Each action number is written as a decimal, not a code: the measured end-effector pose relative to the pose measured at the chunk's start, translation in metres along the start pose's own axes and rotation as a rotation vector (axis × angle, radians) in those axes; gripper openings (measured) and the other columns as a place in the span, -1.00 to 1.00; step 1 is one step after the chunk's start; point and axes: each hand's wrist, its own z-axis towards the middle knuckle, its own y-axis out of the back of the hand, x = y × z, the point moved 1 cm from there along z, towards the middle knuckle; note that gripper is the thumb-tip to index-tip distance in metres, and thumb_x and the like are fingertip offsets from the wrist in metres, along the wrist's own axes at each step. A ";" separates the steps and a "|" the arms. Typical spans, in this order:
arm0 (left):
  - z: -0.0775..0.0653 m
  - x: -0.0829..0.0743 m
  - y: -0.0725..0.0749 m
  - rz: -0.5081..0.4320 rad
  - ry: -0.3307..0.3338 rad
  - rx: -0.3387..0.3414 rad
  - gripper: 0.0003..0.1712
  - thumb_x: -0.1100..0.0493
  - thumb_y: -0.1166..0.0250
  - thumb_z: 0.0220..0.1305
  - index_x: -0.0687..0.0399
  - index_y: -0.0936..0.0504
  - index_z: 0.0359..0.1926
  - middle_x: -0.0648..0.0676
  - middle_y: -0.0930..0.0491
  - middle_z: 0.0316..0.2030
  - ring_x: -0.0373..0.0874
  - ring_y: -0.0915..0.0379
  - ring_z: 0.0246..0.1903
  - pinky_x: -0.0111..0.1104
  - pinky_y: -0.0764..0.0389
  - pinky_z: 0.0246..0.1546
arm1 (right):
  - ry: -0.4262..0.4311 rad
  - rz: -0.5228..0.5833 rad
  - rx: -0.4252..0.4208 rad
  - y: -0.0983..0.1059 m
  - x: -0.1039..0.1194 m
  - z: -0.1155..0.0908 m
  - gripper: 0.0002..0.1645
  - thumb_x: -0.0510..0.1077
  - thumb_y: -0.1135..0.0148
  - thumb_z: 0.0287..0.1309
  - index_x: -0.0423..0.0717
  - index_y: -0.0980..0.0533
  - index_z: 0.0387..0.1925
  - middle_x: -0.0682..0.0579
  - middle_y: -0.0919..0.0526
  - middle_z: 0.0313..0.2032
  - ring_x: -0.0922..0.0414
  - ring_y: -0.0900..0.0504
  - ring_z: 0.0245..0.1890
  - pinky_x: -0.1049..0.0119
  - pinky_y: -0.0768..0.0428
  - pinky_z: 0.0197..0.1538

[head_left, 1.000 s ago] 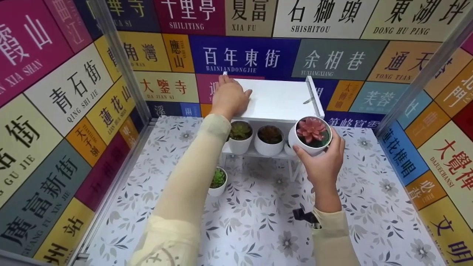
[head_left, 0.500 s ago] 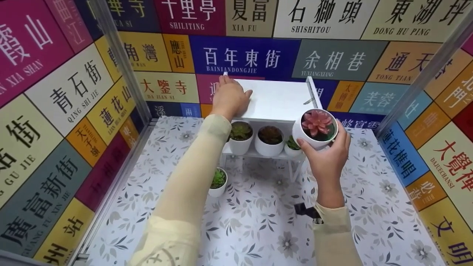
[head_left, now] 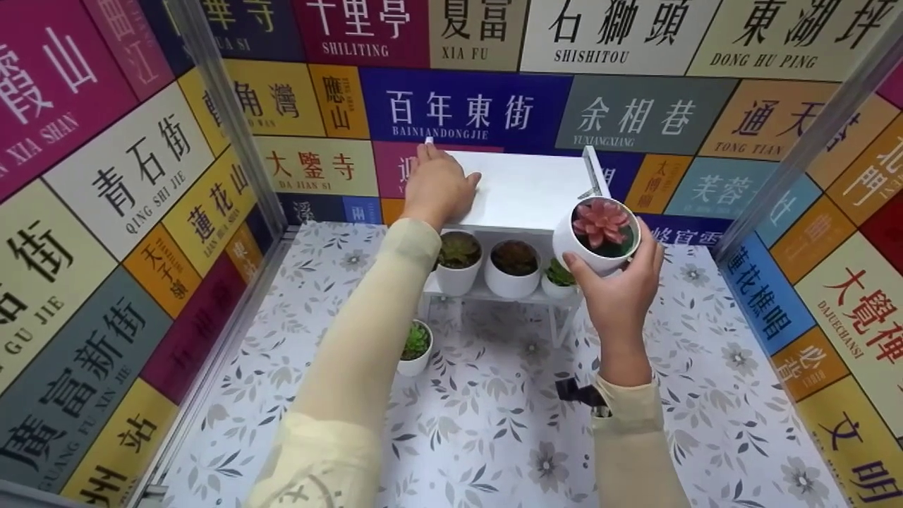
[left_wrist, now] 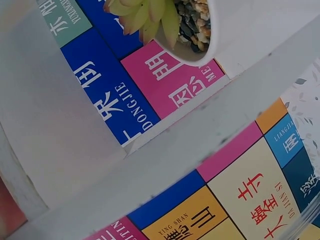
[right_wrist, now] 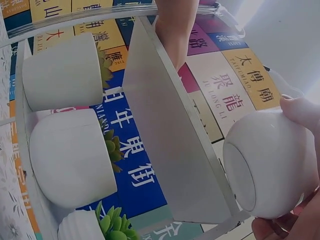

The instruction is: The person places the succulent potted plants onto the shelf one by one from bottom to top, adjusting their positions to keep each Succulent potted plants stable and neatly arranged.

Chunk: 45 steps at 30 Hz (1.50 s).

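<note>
My right hand (head_left: 624, 286) grips a white pot (right_wrist: 272, 162) planted with a pink succulent (head_left: 601, 222). It holds the pot tilted in front of the right end of a white two-tier shelf (head_left: 522, 187). My left hand (head_left: 439, 185) rests on the left end of the shelf's top board, thumb spread out; some of its fingertips are hard to see. On the lower tier stand a pot with a green succulent (head_left: 458, 261), one with a dark brownish succulent (head_left: 513, 268), and a smaller green plant (head_left: 559, 274), partly covered by the held pot.
Another small potted green succulent (head_left: 415, 347) stands on the floral-patterned tabletop (head_left: 494, 423), front left of the shelf, close to my left forearm. Panels with colourful printed signs (head_left: 465, 106) enclose the back and sides. A black strap piece (head_left: 582, 391) sits at my right wrist.
My right hand has lifted the pink succulent's pot slightly and tilted it, first rightward, then a little back left. More of the small green plant shows. My left hand stays in place.
</note>
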 end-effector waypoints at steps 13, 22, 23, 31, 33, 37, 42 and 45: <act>-0.002 0.002 0.000 0.005 -0.007 -0.004 0.02 -0.38 0.26 0.65 0.39 0.09 0.67 0.38 0.24 0.69 0.24 0.38 0.72 -0.02 0.21 0.73 | -0.024 -0.041 0.003 -0.013 0.010 0.008 0.27 0.15 -0.80 -0.17 0.00 -0.33 0.54 -0.11 -0.38 0.32 0.11 -0.42 0.37 0.11 -0.56 0.48; -0.002 0.001 0.000 -0.002 -0.017 -0.018 0.01 -0.36 0.26 0.66 0.40 0.08 0.66 0.38 0.23 0.69 0.24 0.37 0.72 -0.02 0.20 0.73 | -0.050 -0.026 0.002 -0.016 0.013 0.014 0.32 0.10 -0.83 -0.20 0.13 -0.32 0.59 -0.09 -0.35 0.28 0.16 -0.45 0.28 0.23 -0.63 0.36; -0.002 0.001 0.000 0.001 -0.018 -0.016 0.00 -0.35 0.26 0.66 0.40 0.09 0.66 0.38 0.23 0.69 0.23 0.37 0.72 -0.02 0.21 0.73 | -0.042 -0.020 -0.008 -0.016 0.013 0.014 0.30 0.09 -0.83 -0.20 0.10 -0.34 0.58 -0.10 -0.35 0.26 0.17 -0.46 0.26 0.26 -0.63 0.33; -0.003 0.002 0.001 -0.007 -0.013 -0.023 -0.01 -0.33 0.26 0.68 0.41 0.10 0.66 0.37 0.20 0.69 0.22 0.35 0.72 -0.02 0.22 0.73 | 0.003 0.030 -0.054 -0.020 0.011 0.016 0.07 0.08 -0.78 -0.10 0.01 -0.47 0.43 -0.05 -0.41 0.16 0.26 -0.49 0.13 0.39 -0.56 0.10; -0.003 0.002 0.001 0.001 -0.013 -0.019 -0.01 -0.34 0.27 0.67 0.41 0.11 0.66 0.37 0.21 0.69 0.22 0.36 0.72 -0.02 0.23 0.73 | 0.005 0.027 -0.056 -0.021 0.011 0.017 0.06 0.09 -0.77 -0.09 -0.01 -0.47 0.43 -0.05 -0.42 0.15 0.25 -0.49 0.13 0.40 -0.56 0.10; -0.002 0.002 0.002 0.008 -0.018 -0.016 0.00 -0.34 0.29 0.67 0.42 0.13 0.66 0.38 0.24 0.69 0.23 0.38 0.72 -0.02 0.24 0.73 | -0.002 0.023 -0.066 -0.023 0.012 0.016 0.04 0.10 -0.75 -0.07 0.00 -0.46 0.43 -0.06 -0.43 0.16 0.23 -0.50 0.14 0.40 -0.57 0.10; -0.003 0.001 0.002 -0.008 -0.021 -0.022 -0.02 -0.33 0.27 0.68 0.41 0.10 0.66 0.38 0.23 0.69 0.23 0.37 0.72 -0.02 0.24 0.73 | 0.007 0.021 -0.092 -0.024 0.012 0.017 -0.01 0.08 -0.73 -0.02 -0.02 -0.47 0.41 -0.07 -0.45 0.17 0.18 -0.52 0.13 0.40 -0.57 0.09; -0.004 0.001 0.001 -0.007 -0.020 -0.016 -0.03 -0.31 0.28 0.68 0.41 0.10 0.66 0.38 0.23 0.69 0.23 0.38 0.72 -0.02 0.24 0.73 | 0.017 0.033 -0.106 -0.025 0.010 0.017 -0.05 0.07 -0.71 0.00 -0.04 -0.49 0.39 -0.08 -0.46 0.15 0.17 -0.52 0.11 0.39 -0.58 0.08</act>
